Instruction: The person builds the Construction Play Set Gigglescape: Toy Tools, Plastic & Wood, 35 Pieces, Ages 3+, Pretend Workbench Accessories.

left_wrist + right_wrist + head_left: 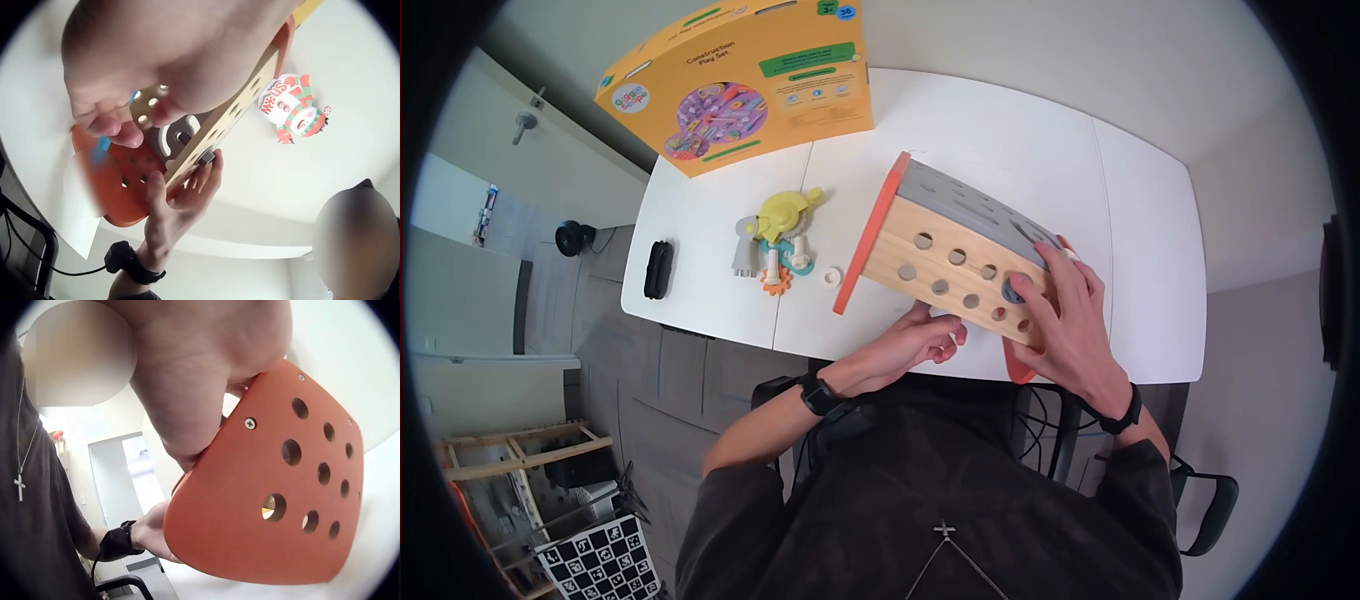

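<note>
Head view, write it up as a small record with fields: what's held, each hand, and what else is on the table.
Held item: tilted box with pale wooden side, grey top and red-orange end panels, all perforated
Right hand: grips the wooden side, by a dark grey bolt
Left hand: fingers curled by the box's lower edge; contents unclear
Left of the box: yellow-green toy, orange gear, cream ring
Farther left: black oblong object
Back of table: yellow-orange cardboard carton, labelled Construction Play Set
</note>
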A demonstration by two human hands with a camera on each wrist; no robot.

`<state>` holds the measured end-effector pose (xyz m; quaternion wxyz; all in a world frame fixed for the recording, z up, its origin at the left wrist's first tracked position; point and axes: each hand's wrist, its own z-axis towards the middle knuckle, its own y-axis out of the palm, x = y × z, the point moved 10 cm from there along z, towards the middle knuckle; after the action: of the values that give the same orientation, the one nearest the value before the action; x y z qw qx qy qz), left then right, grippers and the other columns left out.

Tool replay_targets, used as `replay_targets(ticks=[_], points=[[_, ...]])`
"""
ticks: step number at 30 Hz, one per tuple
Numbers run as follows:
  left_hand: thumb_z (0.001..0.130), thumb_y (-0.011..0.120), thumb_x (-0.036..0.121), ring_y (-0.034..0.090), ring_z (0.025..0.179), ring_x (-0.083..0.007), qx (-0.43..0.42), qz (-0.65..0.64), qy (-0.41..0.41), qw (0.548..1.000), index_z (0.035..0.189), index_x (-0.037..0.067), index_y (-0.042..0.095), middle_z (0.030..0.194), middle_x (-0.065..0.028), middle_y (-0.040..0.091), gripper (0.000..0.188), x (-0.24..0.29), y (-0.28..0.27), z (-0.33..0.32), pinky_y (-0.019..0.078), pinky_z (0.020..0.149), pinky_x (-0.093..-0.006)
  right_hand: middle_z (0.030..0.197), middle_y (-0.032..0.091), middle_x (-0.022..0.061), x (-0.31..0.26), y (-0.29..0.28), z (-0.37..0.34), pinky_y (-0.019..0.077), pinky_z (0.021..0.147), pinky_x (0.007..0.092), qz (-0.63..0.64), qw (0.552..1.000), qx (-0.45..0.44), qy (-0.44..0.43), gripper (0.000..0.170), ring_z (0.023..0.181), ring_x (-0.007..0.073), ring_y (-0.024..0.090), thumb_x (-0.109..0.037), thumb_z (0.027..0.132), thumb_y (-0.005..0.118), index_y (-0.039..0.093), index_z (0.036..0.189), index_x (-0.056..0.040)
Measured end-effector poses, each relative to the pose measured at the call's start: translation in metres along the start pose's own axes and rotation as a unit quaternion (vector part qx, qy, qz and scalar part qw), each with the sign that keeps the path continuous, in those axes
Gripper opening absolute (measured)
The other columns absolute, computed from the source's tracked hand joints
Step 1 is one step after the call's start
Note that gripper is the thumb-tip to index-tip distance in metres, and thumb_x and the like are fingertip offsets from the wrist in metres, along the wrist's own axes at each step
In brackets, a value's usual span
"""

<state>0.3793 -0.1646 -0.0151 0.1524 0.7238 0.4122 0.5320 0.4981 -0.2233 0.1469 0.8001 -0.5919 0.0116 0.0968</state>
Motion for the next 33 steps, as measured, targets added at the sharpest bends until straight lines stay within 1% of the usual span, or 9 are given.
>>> replay_targets(ticks=[10,11,14,15,17,20,22,24,33], points=[[0.110,0.049,0.019,0.061,0.095,-0.0128,-0.020,0.226,-0.018,0.974,0.137,0.004,0.051,0.117,-0.0057,0.064,0.032,-0.021,-0.006,0.001,0.0490,0.084,-0.0289,0.160,0.042,0.0220,0.007,0.011,0.006,0.0353,0.112,0.0556,-0.040,0.999,-0.019,-0.023,0.088,0.144,0.0391,0.047,-0.009,0.063,0.089,0.055,0.143,-0.0216],[0.111,0.049,0.022,0.065,0.094,-0.0166,-0.064,0.271,-0.002,0.961,0.149,0.006,0.040,0.115,-0.0094,0.066,0.042,-0.020,0.000,-0.006,0.0517,0.085,-0.0325,0.160,0.042,0.0221,0.008,0.011,0.006,0.0353,0.112,0.0557,-0.040,0.999,-0.022,-0.022,0.088,0.144,0.0392,0.047,-0.009,0.063,0.089,0.055,0.143,-0.0216],[0.112,0.049,0.023,0.068,0.097,-0.0233,-0.117,0.448,-0.016,0.886,0.140,0.008,0.051,0.110,-0.0111,0.069,0.032,0.000,0.008,-0.044,0.0528,0.088,-0.0378,0.160,0.042,0.0218,0.009,0.014,0.006,0.0352,0.111,0.0560,-0.048,0.998,-0.027,-0.029,0.088,0.145,0.0390,0.047,-0.008,0.062,0.090,0.055,0.142,-0.0219],[0.111,0.050,0.023,0.069,0.103,-0.0328,-0.091,0.524,0.015,0.847,0.127,0.007,0.059,0.109,-0.0143,0.071,0.025,0.019,0.011,-0.059,0.0528,0.091,-0.0441,0.160,0.042,0.0216,0.008,0.014,0.006,0.0352,0.111,0.0560,-0.053,0.998,-0.025,-0.038,0.088,0.145,0.0389,0.047,-0.009,0.062,0.089,0.055,0.143,-0.0219],[0.110,0.053,0.025,0.068,0.108,-0.0335,-0.039,0.605,0.008,0.795,0.127,0.006,0.063,0.115,-0.0138,0.071,0.028,0.035,-0.015,-0.081,0.0529,0.094,-0.0412,0.160,0.042,0.0208,0.006,0.016,0.003,0.0350,0.112,0.0553,-0.064,0.996,-0.015,-0.058,0.086,0.145,0.0380,0.047,-0.009,0.064,0.089,0.056,0.142,-0.0224],[0.103,0.058,0.015,0.067,0.107,-0.0393,0.225,0.631,0.052,0.741,0.114,0.004,0.068,0.110,-0.0175,0.071,0.018,0.092,-0.065,-0.120,0.0533,0.093,-0.0482,0.160,0.043,0.0189,0.001,0.027,-0.003,0.0339,0.113,0.0527,-0.098,0.990,0.013,-0.098,0.076,0.145,0.0352,0.047,-0.008,0.071,0.085,0.059,0.140,-0.0244],[0.099,0.063,0.009,0.067,0.102,-0.0380,0.379,0.698,0.113,0.597,0.112,0.004,0.068,0.104,-0.0164,0.067,0.015,0.121,-0.093,-0.147,0.0559,0.086,-0.0467,0.160,0.044,0.0172,-0.003,0.039,-0.008,0.0323,0.115,0.0501,-0.144,0.981,0.040,-0.127,0.068,0.146,0.0326,0.047,-0.008,0.076,0.081,0.062,0.139,-0.0263],[0.098,0.065,0.010,0.067,0.099,-0.0377,0.456,0.715,0.090,0.522,0.116,0.006,0.066,0.109,-0.0160,0.065,0.018,0.129,-0.119,-0.159,0.0573,0.083,-0.0475,0.160,0.045,0.0154,-0.001,0.050,-0.010,0.0300,0.116,0.0477,-0.158,0.977,0.049,-0.135,0.061,0.147,0.0305,0.046,-0.007,0.081,0.077,0.064,0.137,-0.0279],[0.096,0.070,0.015,0.067,0.103,-0.0374,0.481,0.716,0.092,0.498,0.127,0.012,0.059,0.124,-0.0156,0.059,0.033,0.112,-0.148,-0.144,0.0603,0.079,-0.0473,0.163,0.040,0.0123,0.010,0.084,-0.009,0.0225,0.121,0.0446,-0.198,0.966,0.075,-0.146,0.065,0.150,0.0272,0.042,-0.007,0.087,0.071,0.056,0.145,-0.0309]])
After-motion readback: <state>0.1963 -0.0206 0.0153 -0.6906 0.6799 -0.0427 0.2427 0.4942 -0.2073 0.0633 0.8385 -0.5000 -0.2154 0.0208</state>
